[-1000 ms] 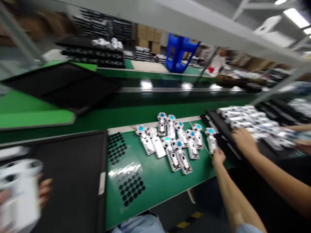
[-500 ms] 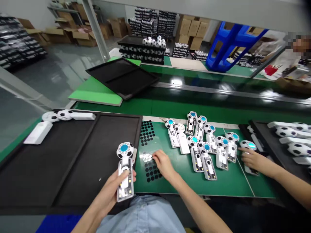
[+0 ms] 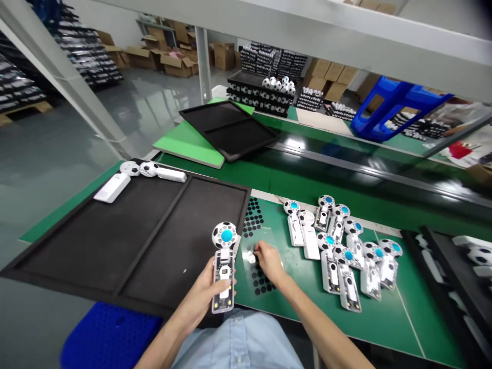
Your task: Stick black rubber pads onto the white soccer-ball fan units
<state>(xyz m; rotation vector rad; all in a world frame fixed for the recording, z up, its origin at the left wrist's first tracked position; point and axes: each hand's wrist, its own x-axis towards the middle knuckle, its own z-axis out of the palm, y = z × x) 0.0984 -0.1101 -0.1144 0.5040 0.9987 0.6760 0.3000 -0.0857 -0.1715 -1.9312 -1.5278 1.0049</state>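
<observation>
My left hand grips a football-topped handheld device upright, thumb across its open face. Its round head has a blue disc, and a circuit board shows in the clear-edged body. Over a clear sheet of round black stickers, my right hand is closed in a pinch. Small crumpled white pieces lie by its fingertips; whatever is between them is too small to make out. Right of that hand, several similar devices lie on the green table, mostly with blue discs facing up.
A black divided tray at left holds white football-headed pieces along its far edge. Another black tray rests on a green board. Stacked trays stand at right. A blue stool is below, and a metal beam crosses above.
The view has swung left. Another person's hand and the device it touched at right are out of sight. My left thumb sits lower on the device; my right hand stays at the stickers.
</observation>
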